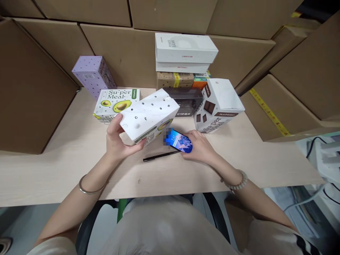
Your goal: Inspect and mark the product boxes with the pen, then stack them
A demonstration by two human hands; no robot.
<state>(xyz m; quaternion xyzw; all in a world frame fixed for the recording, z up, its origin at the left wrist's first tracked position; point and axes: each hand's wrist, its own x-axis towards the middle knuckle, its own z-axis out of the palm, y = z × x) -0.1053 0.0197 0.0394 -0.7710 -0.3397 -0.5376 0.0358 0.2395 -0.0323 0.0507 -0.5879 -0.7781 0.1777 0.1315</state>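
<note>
Currently gripping a tilted white box (151, 111) at the centre of the frame by one end in the left hand (117, 141), and holding a lit phone (182, 142) just right of centre in the right hand (200, 148). Possibly risking dropping the box, through gripping only that end; perhaps also risking rolling the pen (159, 156) below centre on the desk (170, 179), through brushing it with the nearby phone.

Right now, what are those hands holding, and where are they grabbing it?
The left hand holds a white box by its left end; the right hand holds a lit phone by its right end.
</note>
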